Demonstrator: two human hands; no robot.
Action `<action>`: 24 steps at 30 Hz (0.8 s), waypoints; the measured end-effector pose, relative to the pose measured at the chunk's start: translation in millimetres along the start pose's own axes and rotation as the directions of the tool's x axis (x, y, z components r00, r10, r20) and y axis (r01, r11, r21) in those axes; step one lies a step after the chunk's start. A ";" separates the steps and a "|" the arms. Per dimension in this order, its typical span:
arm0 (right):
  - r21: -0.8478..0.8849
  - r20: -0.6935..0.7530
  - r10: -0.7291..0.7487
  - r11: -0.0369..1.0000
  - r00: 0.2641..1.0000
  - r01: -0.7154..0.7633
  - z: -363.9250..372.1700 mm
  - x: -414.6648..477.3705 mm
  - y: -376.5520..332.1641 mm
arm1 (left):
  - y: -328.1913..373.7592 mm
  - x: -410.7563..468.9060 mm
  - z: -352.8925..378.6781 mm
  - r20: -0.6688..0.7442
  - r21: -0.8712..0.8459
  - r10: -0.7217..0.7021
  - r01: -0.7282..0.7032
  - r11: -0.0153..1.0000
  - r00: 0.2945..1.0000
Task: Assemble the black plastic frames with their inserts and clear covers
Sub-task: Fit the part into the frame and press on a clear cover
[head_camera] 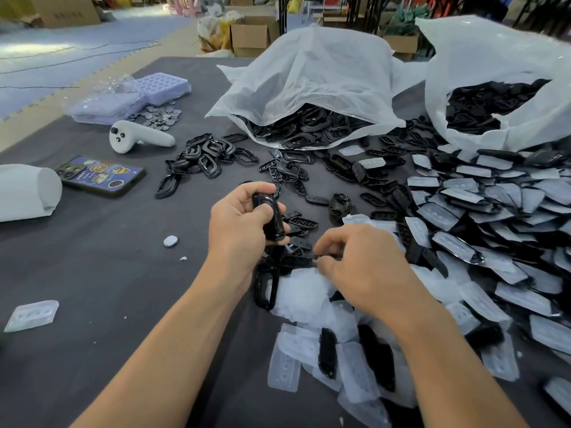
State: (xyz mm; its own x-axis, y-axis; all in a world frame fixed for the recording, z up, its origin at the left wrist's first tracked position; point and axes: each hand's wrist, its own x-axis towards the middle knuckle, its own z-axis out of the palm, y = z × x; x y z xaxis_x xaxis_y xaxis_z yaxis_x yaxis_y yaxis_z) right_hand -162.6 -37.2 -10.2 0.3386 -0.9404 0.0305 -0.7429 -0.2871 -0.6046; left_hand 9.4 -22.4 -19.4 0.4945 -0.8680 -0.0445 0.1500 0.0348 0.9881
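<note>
Over the table (pixel 92 257), left hand (pixel 238 223) grips one black frame (pixel 272 217), right hand (pixel 364 267) pinches one insert (pixel 300 261)

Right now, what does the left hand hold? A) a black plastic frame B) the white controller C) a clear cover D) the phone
A: the left hand grips a glossy black frame between thumb and fingers; the right hand pinches a black insert.
</note>
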 end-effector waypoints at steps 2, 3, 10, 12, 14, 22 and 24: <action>0.013 -0.148 -0.002 1.000 0.989 0.004 -2.8 0.6 2.6 | -0.6 -0.7 0.9 0.014 0.014 0.000 -0.001 1.000 1.000; 0.001 -0.226 0.005 1.000 0.974 -0.005 -5.0 1.2 5.1 | -1.0 -0.5 0.7 0.020 0.016 -0.001 0.000 1.000 1.000; -0.194 -0.225 0.021 0.979 0.974 -0.066 -10.1 6.6 18.7 | -5.0 -1.5 -0.6 0.094 0.096 -0.004 -0.005 0.995 0.996; -0.059 -0.304 0.026 0.997 0.952 -0.046 -10.6 6.1 16.6 | -5.8 -2.4 0.3 0.110 0.115 -0.002 -0.010 0.993 0.994; 0.046 -0.387 0.043 0.999 0.921 -0.027 -12.7 5.4 14.7 | -6.3 -3.7 1.0 0.128 0.127 -0.004 -0.012 0.992 0.992; 0.835 -0.140 0.273 0.549 0.952 -0.034 -15.8 7.8 4.4 | 2.0 -12.1 2.6 0.431 0.035 -0.058 0.048 0.998 0.900; 0.834 -0.150 0.253 0.551 0.956 -0.015 -13.5 8.5 3.0 | 3.0 -15.0 5.4 0.486 0.061 -0.100 0.080 0.995 0.868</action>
State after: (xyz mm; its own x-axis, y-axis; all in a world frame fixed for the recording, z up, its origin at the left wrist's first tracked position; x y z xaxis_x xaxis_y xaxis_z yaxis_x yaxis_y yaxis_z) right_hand -169.8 -48.5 -1.1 0.0488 -0.9988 -0.0049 0.0670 0.0082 -0.9977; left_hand -2.2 -11.9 -15.0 -0.0020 -0.9978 -0.0659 0.1366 -0.0656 0.9885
